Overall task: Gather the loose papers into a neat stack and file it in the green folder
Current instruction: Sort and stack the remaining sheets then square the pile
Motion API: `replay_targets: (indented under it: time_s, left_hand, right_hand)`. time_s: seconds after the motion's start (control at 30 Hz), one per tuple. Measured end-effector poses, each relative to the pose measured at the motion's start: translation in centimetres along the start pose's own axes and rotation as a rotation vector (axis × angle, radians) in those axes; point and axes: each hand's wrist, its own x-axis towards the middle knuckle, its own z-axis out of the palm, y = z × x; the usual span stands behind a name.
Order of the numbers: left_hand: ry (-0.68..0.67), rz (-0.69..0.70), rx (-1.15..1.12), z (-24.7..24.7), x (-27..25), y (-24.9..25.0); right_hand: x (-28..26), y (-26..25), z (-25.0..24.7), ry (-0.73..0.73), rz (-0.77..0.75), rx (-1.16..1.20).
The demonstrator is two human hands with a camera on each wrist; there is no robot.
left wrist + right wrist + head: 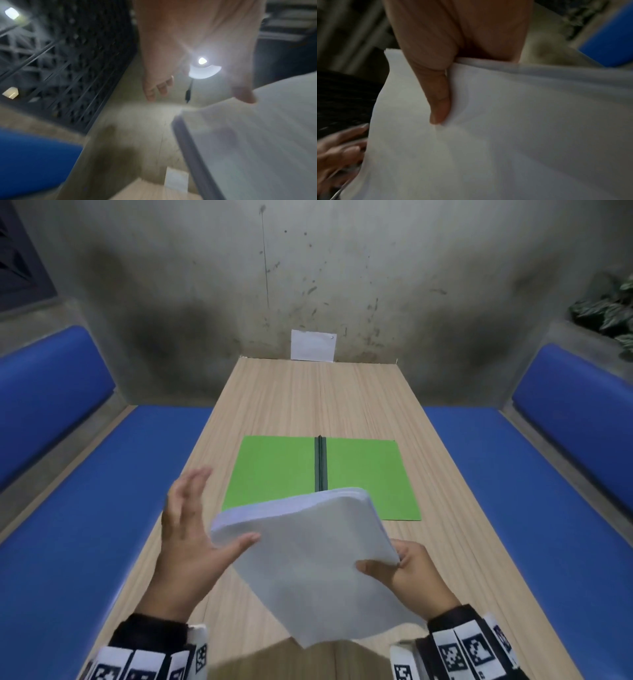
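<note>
paper stack (308, 559) – held in the air just short of the green folder's (274, 470) near edge, likely for squaring | right hand (407, 573) pinches 1 corner, thumb on top | left hand (191, 529) spread wide, thumb on stack edge – steadying | folder lies open, ready.

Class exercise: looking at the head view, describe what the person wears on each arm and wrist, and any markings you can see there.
Both hands are bare: the left hand and the right hand wear no gloves or rings that show. Each forearm has a dark sleeve ending near the wrist. Behind each cuff sits a white band of square panels printed with black-and-white block-pattern markers.
</note>
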Motion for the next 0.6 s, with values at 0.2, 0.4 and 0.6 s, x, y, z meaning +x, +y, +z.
replay_targets:
  time_s: [0.2,0.4,0.6]
  left_hand:
    - [-0.568,-0.073,-0.386,0.4,-0.1,2.8]
    - [-0.431,-0.405,-0.595,1.1,-1.6,-0.3]
    - [-0.432,-0.442,-0.776,-0.3,-2.5,-3.3]
  right_hand:
    - [-0.4,-3.3,0.7,-0.075,-0.438,-0.576]
    - [-0.5,-1.2,-2.3,0.200,-0.184,-0.411]
    - [-0.7,2.1,-4.8,0.068,0.125,0.097]
